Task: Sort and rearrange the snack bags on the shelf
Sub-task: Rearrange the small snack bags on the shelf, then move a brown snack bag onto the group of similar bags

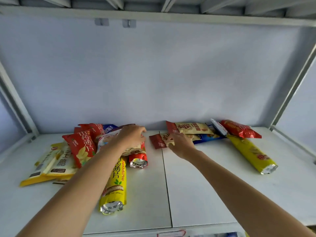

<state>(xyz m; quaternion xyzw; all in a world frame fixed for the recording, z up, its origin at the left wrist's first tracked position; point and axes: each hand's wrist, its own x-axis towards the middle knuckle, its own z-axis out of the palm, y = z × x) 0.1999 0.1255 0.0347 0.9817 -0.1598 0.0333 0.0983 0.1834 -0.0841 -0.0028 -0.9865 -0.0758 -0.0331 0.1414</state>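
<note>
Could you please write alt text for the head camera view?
A person reaches both bare arms onto a white shelf: the left hand rests on a pile of snack bags at left, and the right hand grips a red and cream bag. More bags lie at right.

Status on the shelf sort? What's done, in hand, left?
Done: little; no tidy group shows. In hand: left hand rests on the jumbled left pile; right hand touches a red-and-cream bag near the shelf's middle seam. Left: the left pile, plus the right cluster, where a yellow bag and a red bag lie askew.
</note>
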